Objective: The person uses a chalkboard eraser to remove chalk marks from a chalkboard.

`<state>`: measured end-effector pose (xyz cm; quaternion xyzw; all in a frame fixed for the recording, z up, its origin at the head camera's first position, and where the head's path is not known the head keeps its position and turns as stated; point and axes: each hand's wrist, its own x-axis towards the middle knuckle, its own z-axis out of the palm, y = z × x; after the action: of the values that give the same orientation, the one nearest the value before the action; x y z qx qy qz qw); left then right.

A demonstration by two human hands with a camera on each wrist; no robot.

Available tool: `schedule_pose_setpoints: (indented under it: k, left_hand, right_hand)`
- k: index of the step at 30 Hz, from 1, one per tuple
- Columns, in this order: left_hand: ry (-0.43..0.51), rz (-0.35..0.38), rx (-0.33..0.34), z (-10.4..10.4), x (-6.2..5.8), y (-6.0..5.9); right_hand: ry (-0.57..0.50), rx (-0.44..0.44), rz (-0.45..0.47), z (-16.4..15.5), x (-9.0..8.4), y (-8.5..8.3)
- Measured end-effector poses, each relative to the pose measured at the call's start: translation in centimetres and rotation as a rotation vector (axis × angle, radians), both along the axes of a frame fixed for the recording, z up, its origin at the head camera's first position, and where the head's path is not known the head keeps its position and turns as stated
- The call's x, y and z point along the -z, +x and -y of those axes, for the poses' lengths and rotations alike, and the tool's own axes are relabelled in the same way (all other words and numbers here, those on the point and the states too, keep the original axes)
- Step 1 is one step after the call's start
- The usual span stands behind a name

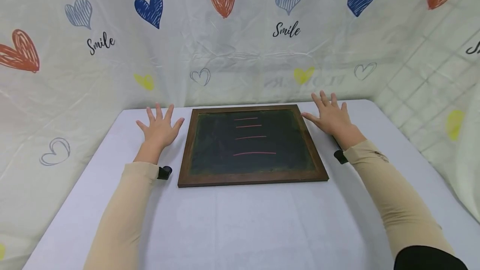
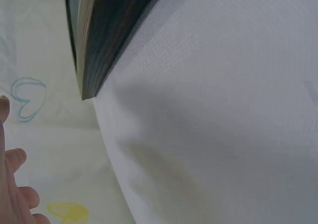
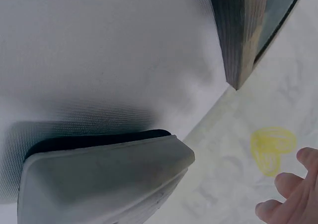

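Note:
A chalkboard (image 1: 251,145) in a brown wooden frame lies flat on the table. Several short pink-red lines run across its dark surface, one above another. Left of the board, my left hand (image 1: 159,132) hovers with spread fingers and holds nothing. On the other side my right hand (image 1: 333,118) is likewise spread, its thumb near the frame's upper right corner. The right wrist view shows a pale grey block (image 3: 104,179) with a dark underside, resembling a board eraser, on the cloth below that hand. In the head view the right hand and wrist mostly hide it.
A white cloth covers the table (image 1: 240,224). Behind and along the sides hangs a pale curtain (image 1: 247,45) printed with hearts and "Smile". Small black wrist cameras (image 1: 164,173) sit at both cuffs. A dark round shape (image 1: 429,258) cuts into the lower right corner.

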<state>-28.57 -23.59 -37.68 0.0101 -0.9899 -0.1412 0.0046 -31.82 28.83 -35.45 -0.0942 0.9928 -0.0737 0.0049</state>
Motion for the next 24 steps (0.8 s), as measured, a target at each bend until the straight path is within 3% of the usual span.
schedule_pose_setpoints:
  k: [17, 24]
  left_hand:
    - [-0.001, 0.013, 0.020, 0.3, -0.1, 1.3]
    - [-0.009, 0.047, 0.094, 0.9, 0.1, 1.6]
  right_hand:
    - [0.025, -0.061, 0.006, 0.4, -0.5, 1.8]
    - [-0.008, -0.099, -0.009, 0.0, -0.6, 2.9]
